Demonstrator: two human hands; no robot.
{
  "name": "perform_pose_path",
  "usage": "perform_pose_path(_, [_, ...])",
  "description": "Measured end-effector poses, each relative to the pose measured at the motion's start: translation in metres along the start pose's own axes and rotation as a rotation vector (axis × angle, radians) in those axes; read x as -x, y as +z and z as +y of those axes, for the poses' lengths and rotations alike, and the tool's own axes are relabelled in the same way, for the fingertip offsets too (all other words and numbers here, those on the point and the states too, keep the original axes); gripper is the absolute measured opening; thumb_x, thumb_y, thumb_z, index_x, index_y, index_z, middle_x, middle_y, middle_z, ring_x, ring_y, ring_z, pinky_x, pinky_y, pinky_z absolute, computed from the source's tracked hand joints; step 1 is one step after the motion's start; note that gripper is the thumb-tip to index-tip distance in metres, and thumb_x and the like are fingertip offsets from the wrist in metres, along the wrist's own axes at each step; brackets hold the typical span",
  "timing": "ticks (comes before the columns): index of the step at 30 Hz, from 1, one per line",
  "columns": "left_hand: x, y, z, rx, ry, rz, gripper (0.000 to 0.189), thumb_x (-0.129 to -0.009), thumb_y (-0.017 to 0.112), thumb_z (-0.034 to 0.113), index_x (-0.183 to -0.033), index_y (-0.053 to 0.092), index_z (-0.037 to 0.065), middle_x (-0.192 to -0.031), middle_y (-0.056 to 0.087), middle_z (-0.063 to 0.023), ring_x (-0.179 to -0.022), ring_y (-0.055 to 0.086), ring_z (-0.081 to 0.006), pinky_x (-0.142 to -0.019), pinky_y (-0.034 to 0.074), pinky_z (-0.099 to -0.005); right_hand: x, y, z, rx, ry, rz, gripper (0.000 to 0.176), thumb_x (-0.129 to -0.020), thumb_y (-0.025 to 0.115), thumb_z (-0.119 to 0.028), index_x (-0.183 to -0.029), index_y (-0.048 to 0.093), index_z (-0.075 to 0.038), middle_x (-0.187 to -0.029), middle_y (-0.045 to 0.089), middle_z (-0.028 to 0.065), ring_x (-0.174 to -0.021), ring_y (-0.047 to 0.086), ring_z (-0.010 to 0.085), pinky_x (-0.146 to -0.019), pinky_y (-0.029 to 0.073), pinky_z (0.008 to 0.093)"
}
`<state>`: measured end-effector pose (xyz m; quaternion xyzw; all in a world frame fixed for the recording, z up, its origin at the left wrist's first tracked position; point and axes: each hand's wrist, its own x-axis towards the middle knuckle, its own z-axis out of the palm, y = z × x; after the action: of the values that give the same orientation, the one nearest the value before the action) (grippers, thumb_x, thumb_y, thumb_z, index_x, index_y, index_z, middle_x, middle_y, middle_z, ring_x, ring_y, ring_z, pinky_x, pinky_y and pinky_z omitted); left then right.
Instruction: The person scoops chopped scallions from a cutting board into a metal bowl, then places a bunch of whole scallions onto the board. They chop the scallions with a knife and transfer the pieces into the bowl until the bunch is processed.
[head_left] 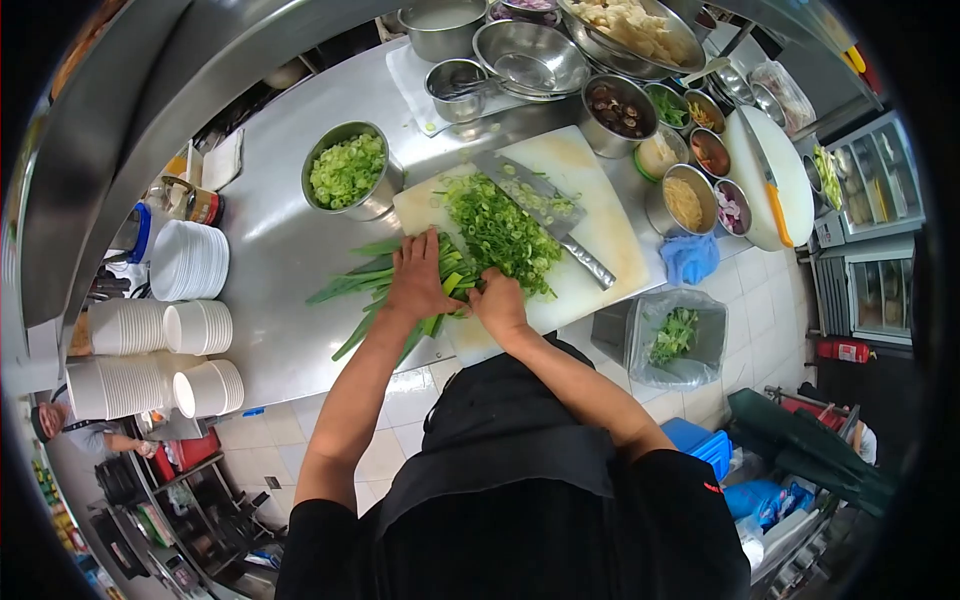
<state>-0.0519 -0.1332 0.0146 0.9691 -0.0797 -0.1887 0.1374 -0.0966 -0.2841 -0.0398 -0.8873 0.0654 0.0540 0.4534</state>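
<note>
My left hand point(415, 278) lies across a bundle of long green onions point(352, 285), fingers over the leaves and thumb toward the near side. Close beside it, my right hand point(498, 302) has its fingers drawn together at the bundle's right end; its fingertips are partly hidden. Sliced green onions point(500, 232) form a heap on the white cutting board point(608, 225). Across the board behind the heap lies a cleaver point(545, 210) with a patterned metal handle, untouched, green slices stuck to its blade. A metal pot point(384, 188) of paler chopped greens stands at the board's left.
Stacks of white bowls point(198, 328) and lids point(190, 260) line the left. Metal containers, including one of dark slices point(617, 112), crowd the back right. An orange-handled knife point(774, 205) rests on a round board point(790, 165). A lined bin point(680, 340) stands below the table edge.
</note>
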Motion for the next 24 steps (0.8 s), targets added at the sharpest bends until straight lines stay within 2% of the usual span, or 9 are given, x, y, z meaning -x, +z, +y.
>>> perform_pose_path(3, [0.001,0.001,-0.003,-0.020,0.024,0.023,0.131,-0.050,0.089,0.037,-0.151,0.014,0.001,-0.151,0.025,-0.0224,-0.141,0.020,-0.0435,-0.117,0.019,-0.0518,-0.007,0.006,0.004,-0.029,-0.103,-0.087,0.028,-0.076,0.069,-0.005,-0.100,0.063,0.008,-0.074,0.068,0.0220,-0.067,0.068,0.0350,-0.063,0.055,0.0380])
perform_pose_path(6, [0.002,-0.002,-0.003,-0.011,0.052,0.035,0.126,-0.051,0.088,0.032,-0.150,0.017,0.001,-0.149,0.026,-0.0220,-0.140,0.022,-0.0430,-0.116,0.020,-0.0520,-0.005,-0.007,0.007,-0.231,0.034,-0.175,0.033,-0.077,0.067,-0.006,-0.107,0.062,0.009,-0.076,0.068,0.0233,-0.066,0.068,0.0355,-0.062,0.055,0.0371])
perform_pose_path(10, [-0.002,0.004,-0.004,-0.048,0.082,0.098,0.117,-0.053,0.087,0.028,-0.147,0.024,0.001,-0.143,0.032,-0.0203,-0.135,0.030,-0.0406,-0.115,0.022,-0.0510,-0.003,-0.033,0.003,-0.175,0.006,-0.188,0.038,-0.079,0.065,-0.007,-0.115,0.061,0.006,-0.075,0.068,0.0216,-0.068,0.067,0.0349,-0.065,0.055,0.0381])
perform_pose_path(12, [-0.002,0.005,-0.003,-0.055,0.089,0.115,0.110,-0.053,0.087,0.027,-0.144,0.029,0.001,-0.138,0.036,-0.0192,-0.132,0.034,-0.0398,-0.114,0.024,-0.0498,0.003,-0.055,-0.001,0.036,-0.121,-0.150,0.039,-0.079,0.064,-0.007,-0.117,0.061,0.003,-0.078,0.069,0.0203,-0.074,0.068,0.0338,-0.070,0.055,0.0399])
perform_pose_path(14, [-0.002,0.005,-0.004,-0.060,0.090,0.134,0.103,-0.054,0.086,0.026,-0.141,0.035,0.002,-0.133,0.040,-0.0182,-0.128,0.037,-0.0391,-0.113,0.026,-0.0487,0.000,-0.077,0.013,0.211,-0.251,0.195,0.031,-0.078,0.064,-0.006,-0.108,0.064,0.000,-0.087,0.068,0.0192,-0.081,0.067,0.0362,-0.073,0.053,0.0436])
perform_pose_path(17, [-0.005,0.002,-0.003,-0.015,0.124,0.106,0.089,-0.056,0.085,0.028,-0.132,0.047,0.001,-0.126,0.044,-0.0176,-0.125,0.039,-0.0375,-0.111,0.027,-0.0493,-0.019,-0.127,0.027,0.493,-0.303,0.303,0.027,-0.076,0.063,-0.003,-0.102,0.061,-0.002,-0.094,0.064,0.0200,-0.084,0.064,0.0405,-0.076,0.051,0.0477])
perform_pose_path(20, [-0.009,-0.001,0.007,-0.077,0.098,0.075,0.076,-0.057,0.083,0.022,-0.125,0.055,0.004,-0.122,0.048,-0.0159,-0.120,0.044,-0.0365,-0.107,0.034,-0.0444,-0.043,-0.141,0.063,0.683,-0.125,0.176,0.033,-0.074,0.063,-0.002,-0.105,0.052,-0.002,-0.095,0.060,0.0213,-0.088,0.063,0.0425,-0.076,0.052,0.0484])
perform_pose_path(22, [-0.013,0.003,0.006,-0.090,0.040,0.028,0.071,-0.058,0.082,0.021,-0.123,0.057,0.005,-0.124,0.048,-0.0155,-0.119,0.045,-0.0349,-0.107,0.034,-0.0435,-0.056,-0.150,0.062,0.482,-0.058,-0.140,0.050,-0.071,0.067,-0.004,-0.115,0.044,-0.003,-0.100,0.060,0.0232,-0.098,0.061,0.0414,-0.081,0.051,0.0470])
perform_pose_path(24, [-0.017,0.006,0.005,-0.093,0.019,0.018,0.070,-0.060,0.080,0.020,-0.124,0.056,0.006,-0.124,0.048,-0.0154,-0.121,0.045,-0.0335,-0.107,0.034,-0.0425,-0.059,-0.159,0.046,0.389,0.024,-0.147,0.045,-0.073,0.067,-0.006,-0.113,0.046,-0.007,-0.124,0.052,0.0262,-0.111,0.056,0.0442,-0.085,0.049,0.0527])
